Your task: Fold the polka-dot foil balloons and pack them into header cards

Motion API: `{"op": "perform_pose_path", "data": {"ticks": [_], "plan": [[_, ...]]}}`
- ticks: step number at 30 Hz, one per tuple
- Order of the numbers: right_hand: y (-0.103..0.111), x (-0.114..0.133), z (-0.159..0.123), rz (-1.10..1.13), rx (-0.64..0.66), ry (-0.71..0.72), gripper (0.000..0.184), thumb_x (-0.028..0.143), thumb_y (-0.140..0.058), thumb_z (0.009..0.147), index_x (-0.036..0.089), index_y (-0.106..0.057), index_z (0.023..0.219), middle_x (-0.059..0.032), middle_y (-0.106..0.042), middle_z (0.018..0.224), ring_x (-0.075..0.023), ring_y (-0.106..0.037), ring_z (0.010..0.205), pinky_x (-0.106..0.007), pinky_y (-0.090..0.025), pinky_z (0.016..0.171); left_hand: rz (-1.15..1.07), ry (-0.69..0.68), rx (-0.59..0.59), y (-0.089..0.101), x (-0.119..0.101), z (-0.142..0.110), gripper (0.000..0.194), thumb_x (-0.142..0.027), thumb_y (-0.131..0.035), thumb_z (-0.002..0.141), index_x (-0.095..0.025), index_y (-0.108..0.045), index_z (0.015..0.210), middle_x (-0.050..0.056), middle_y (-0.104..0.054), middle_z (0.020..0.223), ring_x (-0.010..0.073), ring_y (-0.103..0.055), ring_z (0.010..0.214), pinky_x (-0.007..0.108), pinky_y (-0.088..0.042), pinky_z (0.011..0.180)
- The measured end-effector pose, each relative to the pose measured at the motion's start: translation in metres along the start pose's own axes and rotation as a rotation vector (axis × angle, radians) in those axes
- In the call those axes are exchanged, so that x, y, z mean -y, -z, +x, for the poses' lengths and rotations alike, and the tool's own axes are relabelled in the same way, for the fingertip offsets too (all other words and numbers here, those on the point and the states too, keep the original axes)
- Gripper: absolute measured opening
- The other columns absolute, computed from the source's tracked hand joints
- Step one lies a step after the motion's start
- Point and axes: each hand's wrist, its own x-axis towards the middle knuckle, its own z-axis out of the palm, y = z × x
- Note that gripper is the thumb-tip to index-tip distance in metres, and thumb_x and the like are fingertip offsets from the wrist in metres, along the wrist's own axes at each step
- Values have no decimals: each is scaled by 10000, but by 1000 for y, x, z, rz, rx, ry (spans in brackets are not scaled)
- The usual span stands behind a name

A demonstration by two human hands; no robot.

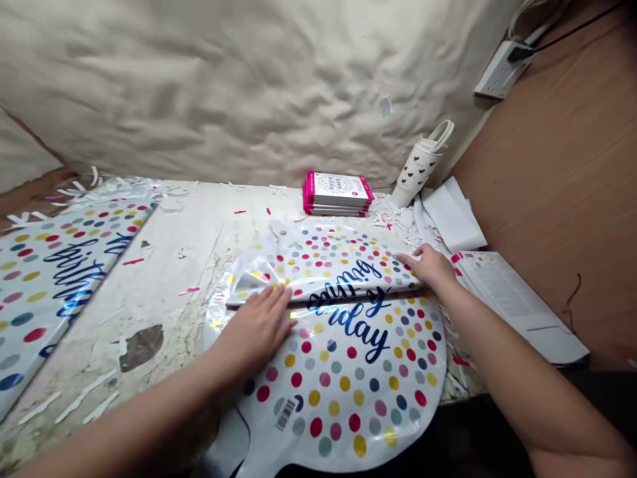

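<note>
The left hand [253, 328] and right hand [428, 265] lie flat, fingers slightly apart and gripping nothing, at opposite ends of the crosswise fold [348, 292] in the polka-dot foil balloon [343, 378]

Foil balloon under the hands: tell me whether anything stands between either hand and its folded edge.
Nothing visible does. The left hand and right hand both lie directly on the polka-dot foil balloon, against its folded flap, with no object between them and the foil.
</note>
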Motion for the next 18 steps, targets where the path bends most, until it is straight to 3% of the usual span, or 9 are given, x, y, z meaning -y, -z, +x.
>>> {"op": "perform_pose_path", "data": {"ticks": [2,3,4,7,9,11,13,15,18], "plan": [[-5,26,-20,-22,-91,133,648,545,-519,767,44,-478,1174,-279,-550,1115,-417,-456,1125,-593,-297,912,34,2,78,-12,-8,-13,604,-499,-351,881,-120,-398,1349,179,-372,1400,372,-316,1285,547,-305,987],[-11,42,-38,-20,-126,253,637,511,-457,822,36,-419,1244,-284,-499,1201,-403,-413,1186,-591,-257,961,45,17,89,-16,-10,-18,616,-523,-351,875,-158,-367,1371,168,-332,1424,391,-267,1304,576,-285,981],[-21,58,-58,7,-111,463,609,466,-395,867,24,-379,1285,-286,-449,1268,-388,-378,1229,-582,-231,997,52,28,93,-20,-10,-20,616,-540,-352,870,-206,-336,1388,154,-293,1446,408,-219,1318,605,-260,976],[-55,92,-119,26,73,752,577,568,-556,743,300,-474,1248,-3,-488,1325,-222,-433,1234,-336,-327,1052,61,32,103,-23,-7,-22,593,-558,-362,860,-305,-296,1392,134,-233,1473,436,-153,1326,647,-222,952],[-68,84,-138,35,199,902,590,562,-571,741,354,-439,1277,47,-445,1364,-204,-417,1253,-343,-304,1081,67,40,112,-21,-5,-22,585,-554,-364,859,-319,-292,1390,137,-224,1476,442,-141,1326,650,-217,946],[-61,49,-133,-8,226,790,547,533,-535,786,312,-456,1279,-7,-458,1360,-229,-428,1245,-385,-316,1069,58,45,134,-17,-4,-21,579,-551,-354,863,-329,-278,1392,131,-223,1477,440,-136,1328,649,-222,943],[-37,3,-118,-62,111,525,510,457,-470,851,179,-473,1278,-142,-478,1330,-299,-405,1254,-468,-277,1063,37,53,175,-12,-6,-17,572,-557,-339,863,-331,-294,1387,128,-236,1474,446,-147,1324,647,-247,928],[-11,-35,-109,-75,33,417,487,370,-366,905,80,-445,1288,-240,-464,1305,-357,-340,1282,-576,-199,1048,18,67,185,-7,-15,-8,597,-577,-321,858,-273,-362,1370,145,-246,1468,442,-163,1322,629,-263,937],[5,-47,-120,-25,81,460,444,368,-457,867,191,-487,1273,-159,-500,1298,-320,-369,1271,-514,-213,1071,-9,70,105,-6,-47,16,705,-601,-286,856,-135,-344,1382,179,-216,1471,393,-135,1345,573,-221,1010]]}}
